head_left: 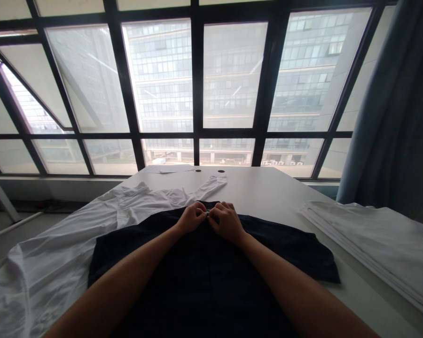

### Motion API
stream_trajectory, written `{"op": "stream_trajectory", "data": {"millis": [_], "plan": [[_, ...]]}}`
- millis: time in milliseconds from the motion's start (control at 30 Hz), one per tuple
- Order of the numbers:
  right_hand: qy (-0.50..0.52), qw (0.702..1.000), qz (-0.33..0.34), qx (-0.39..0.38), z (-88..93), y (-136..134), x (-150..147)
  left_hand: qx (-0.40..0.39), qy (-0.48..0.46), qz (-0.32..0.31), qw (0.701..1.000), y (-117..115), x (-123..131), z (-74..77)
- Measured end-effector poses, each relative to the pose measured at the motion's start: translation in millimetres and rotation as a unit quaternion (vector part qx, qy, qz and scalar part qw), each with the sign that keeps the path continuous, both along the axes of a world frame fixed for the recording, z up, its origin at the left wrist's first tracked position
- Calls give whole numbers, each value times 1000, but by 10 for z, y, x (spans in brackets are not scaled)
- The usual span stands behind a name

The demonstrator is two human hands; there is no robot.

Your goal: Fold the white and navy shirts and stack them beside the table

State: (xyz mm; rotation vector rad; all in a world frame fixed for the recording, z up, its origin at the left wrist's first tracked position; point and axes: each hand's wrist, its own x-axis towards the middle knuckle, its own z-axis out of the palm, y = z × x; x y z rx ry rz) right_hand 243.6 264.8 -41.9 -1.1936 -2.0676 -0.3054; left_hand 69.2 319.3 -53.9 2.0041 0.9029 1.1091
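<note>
A dark navy short-sleeved shirt [204, 277] lies spread out on the white table, its sleeves reaching to both sides and its collar end away from me. Both hands meet at the collar. My left hand [193, 217] pinches the collar edge with thumb and fingers. Close beside it, my right hand [227, 219] is closed on the same edge, its fingers curled. Between the fingertips shows a small pale spot, perhaps a label or button, too small to tell.
Crumpled white cloth [127, 206] covers the table's left side, partly beside the shirt. At the right lies a folded stack of white cloth [377, 244]. The white table [261, 188] has two round holes near its far edge. Beyond are large windows and a grey-blue curtain [384, 122].
</note>
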Motion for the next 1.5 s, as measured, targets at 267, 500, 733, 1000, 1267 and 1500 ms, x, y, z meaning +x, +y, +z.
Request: {"op": "stream_trajectory", "data": {"millis": [267, 500, 733, 1000, 1267, 1500], "plan": [[40, 992, -23, -114, 2, 19, -33, 39, 18, 26, 999, -16, 6, -17], [-81, 992, -32, -90, 61, 0, -51, -39, -20, 15, 999, 6, 17, -31], [-182, 981, -22, -60, 142, -30, -93, -113, -66, 24, 991, 20, 44, -47], [-150, 983, -67, -88, 106, -14, -46, -40, -75, -29, 996, 2, 60, -45], [-41, 982, -128, -132, 20, 58, 12, 147, 65, 60, 985, -130, 65, 16], [16, 977, 24, -212, 79, 53, 131, 157, 222, 58, 961, -210, 4, 79]]}}
